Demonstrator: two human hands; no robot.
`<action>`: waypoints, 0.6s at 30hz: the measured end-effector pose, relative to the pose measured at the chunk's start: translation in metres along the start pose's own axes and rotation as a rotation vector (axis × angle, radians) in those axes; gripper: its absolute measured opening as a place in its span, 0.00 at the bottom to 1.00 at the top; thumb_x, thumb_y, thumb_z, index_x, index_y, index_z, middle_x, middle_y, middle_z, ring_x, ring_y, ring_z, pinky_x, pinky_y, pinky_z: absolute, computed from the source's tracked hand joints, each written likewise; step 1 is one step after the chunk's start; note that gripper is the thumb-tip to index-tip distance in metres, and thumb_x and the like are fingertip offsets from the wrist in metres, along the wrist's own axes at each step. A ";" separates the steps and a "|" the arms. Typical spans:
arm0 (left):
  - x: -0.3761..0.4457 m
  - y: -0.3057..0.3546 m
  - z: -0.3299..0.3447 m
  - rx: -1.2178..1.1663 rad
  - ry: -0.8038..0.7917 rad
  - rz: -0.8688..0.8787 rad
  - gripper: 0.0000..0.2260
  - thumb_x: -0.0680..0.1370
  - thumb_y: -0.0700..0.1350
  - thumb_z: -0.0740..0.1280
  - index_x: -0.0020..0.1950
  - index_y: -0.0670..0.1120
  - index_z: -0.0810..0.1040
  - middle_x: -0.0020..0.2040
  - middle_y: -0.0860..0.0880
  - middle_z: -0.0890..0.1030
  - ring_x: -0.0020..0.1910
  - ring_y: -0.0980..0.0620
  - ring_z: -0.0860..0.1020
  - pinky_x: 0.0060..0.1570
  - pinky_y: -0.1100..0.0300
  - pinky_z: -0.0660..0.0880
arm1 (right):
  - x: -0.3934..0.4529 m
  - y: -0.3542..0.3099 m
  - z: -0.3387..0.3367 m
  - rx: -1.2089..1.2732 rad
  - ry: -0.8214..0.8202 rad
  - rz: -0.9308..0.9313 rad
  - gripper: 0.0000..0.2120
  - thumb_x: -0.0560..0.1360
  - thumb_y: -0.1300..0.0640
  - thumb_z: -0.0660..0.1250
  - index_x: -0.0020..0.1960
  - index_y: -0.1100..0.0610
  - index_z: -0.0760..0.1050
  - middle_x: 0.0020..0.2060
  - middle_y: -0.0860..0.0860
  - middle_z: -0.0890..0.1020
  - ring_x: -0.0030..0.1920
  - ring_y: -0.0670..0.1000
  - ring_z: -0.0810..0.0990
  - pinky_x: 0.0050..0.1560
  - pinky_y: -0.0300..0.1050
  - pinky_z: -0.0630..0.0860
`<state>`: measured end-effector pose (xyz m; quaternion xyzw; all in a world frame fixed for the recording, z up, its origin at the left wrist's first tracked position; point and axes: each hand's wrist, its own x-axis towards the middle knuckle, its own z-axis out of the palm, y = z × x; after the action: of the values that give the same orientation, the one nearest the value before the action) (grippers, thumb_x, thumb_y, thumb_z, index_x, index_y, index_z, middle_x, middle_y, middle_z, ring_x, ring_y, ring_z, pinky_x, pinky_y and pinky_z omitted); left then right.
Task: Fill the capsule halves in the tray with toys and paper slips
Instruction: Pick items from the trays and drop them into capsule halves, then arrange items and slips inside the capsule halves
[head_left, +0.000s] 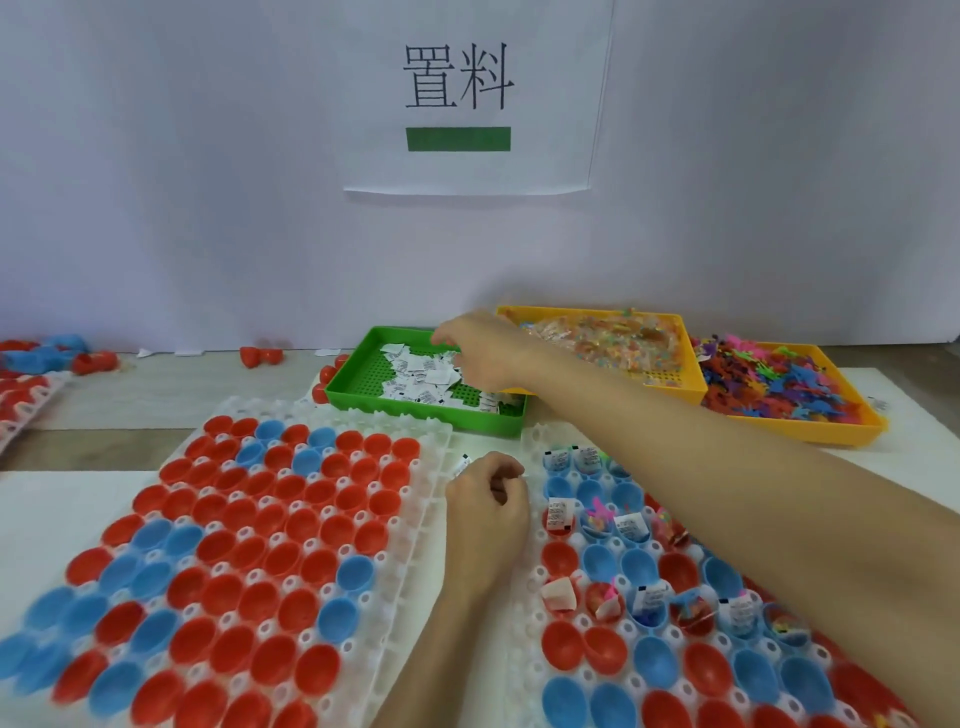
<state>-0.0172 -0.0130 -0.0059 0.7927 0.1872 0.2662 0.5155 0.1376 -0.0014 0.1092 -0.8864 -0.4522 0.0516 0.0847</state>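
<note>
White wall with a printed sign (470, 93) backs the packing table.
Right hand (480, 345) reaches into the green tray (363, 384) at centre, fingers curled over paper slips (421, 376); whether it grips one I cannot tell. Left hand (488, 499) pinches a slip (461, 464) beside the lower-right capsule tray (530, 582).

The right hand (480, 345) reaches over the green tray (363, 387) of paper slips (421, 376). The left hand (488, 512), fingers curled, pinches slips between two white trays (431, 467) of red and blue capsule halves (270, 525) on the bench (104, 410).
</note>
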 end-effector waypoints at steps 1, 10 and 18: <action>0.000 0.000 0.000 0.000 -0.004 0.009 0.11 0.69 0.46 0.58 0.41 0.51 0.80 0.36 0.56 0.81 0.40 0.58 0.79 0.41 0.64 0.75 | 0.007 -0.002 0.006 -0.050 -0.006 0.001 0.23 0.80 0.60 0.62 0.75 0.53 0.67 0.71 0.56 0.72 0.71 0.58 0.69 0.71 0.56 0.65; 0.000 0.004 -0.002 -0.032 0.008 0.060 0.10 0.70 0.44 0.58 0.37 0.49 0.79 0.33 0.55 0.78 0.35 0.56 0.76 0.36 0.60 0.72 | 0.028 -0.011 0.040 -0.243 0.124 0.061 0.19 0.78 0.54 0.70 0.33 0.53 0.65 0.32 0.49 0.73 0.48 0.56 0.79 0.64 0.60 0.66; 0.001 0.006 -0.004 -0.026 0.009 0.071 0.10 0.70 0.44 0.58 0.37 0.47 0.79 0.32 0.54 0.78 0.35 0.55 0.76 0.36 0.60 0.72 | 0.018 -0.005 0.028 0.159 0.248 0.007 0.04 0.78 0.60 0.68 0.47 0.54 0.81 0.46 0.49 0.83 0.49 0.52 0.80 0.52 0.50 0.78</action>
<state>-0.0190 -0.0119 0.0015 0.7910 0.1578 0.2901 0.5151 0.1397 0.0189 0.0823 -0.8779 -0.4299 -0.0224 0.2096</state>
